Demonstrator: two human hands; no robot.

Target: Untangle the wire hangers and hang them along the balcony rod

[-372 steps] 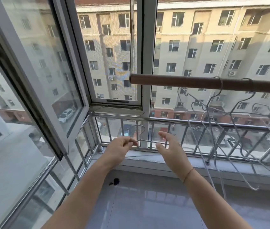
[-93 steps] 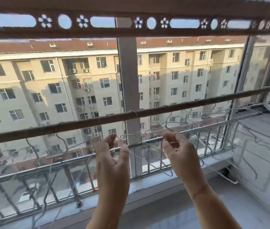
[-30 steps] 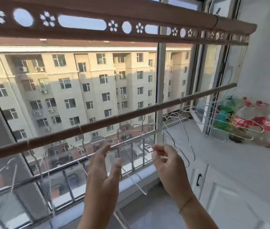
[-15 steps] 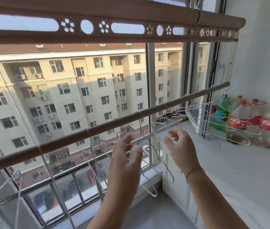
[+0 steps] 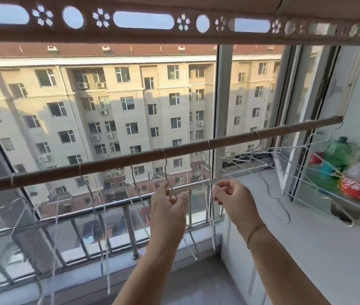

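Observation:
A brown balcony rod [image 5: 117, 162] runs from lower left up to the right wall. Several thin white wire hangers hang from it by their hooks. My left hand [image 5: 167, 209] is closed on the neck of one hanger [image 5: 166, 170] hooked near the rod's middle. My right hand [image 5: 234, 199] pinches the wire of a neighbouring hanger [image 5: 211, 208] just right of it. Both hands sit below the rod. More hangers [image 5: 289, 170] bunch together at the rod's right end, over the counter.
A white cabinet top [image 5: 306, 243] fills the lower right, with plastic bottles [image 5: 355, 183] standing by the wall. A metal railing [image 5: 128, 219] and window glass lie behind the rod. A perforated brown rail [image 5: 174, 20] crosses overhead.
The view has swung slightly left. Both hands have moved up to the hangers at the rod's middle and closed on their wires.

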